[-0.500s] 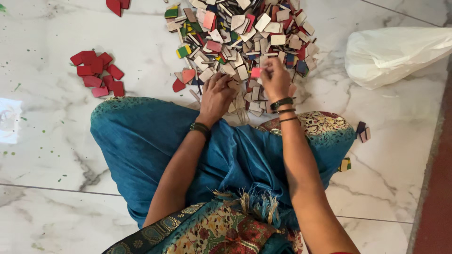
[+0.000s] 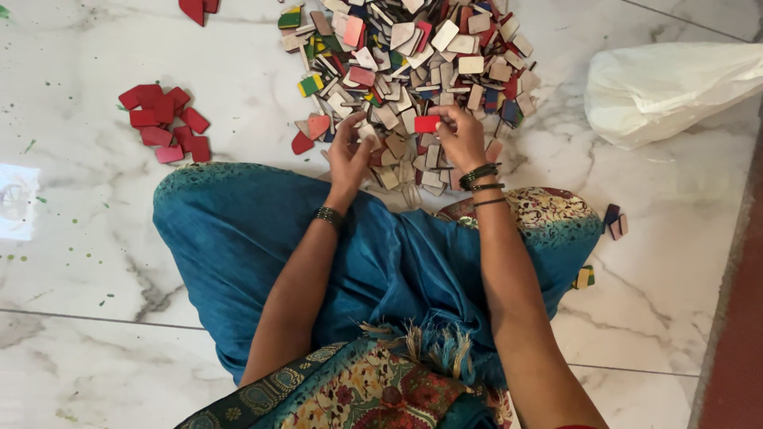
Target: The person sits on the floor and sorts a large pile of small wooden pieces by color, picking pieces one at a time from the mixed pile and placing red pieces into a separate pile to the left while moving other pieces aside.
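At the mixed tile heap [image 2: 413,71], right hand [image 2: 461,139] pinches a red tile [image 2: 427,124]; left hand [image 2: 350,155] digs, fingers curled, grasp unclear.

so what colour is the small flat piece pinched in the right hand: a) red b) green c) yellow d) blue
a: the right hand pinches a small red piece at its fingertips above the mixed pile of pieces, while the left hand rests on the pile's near edge.
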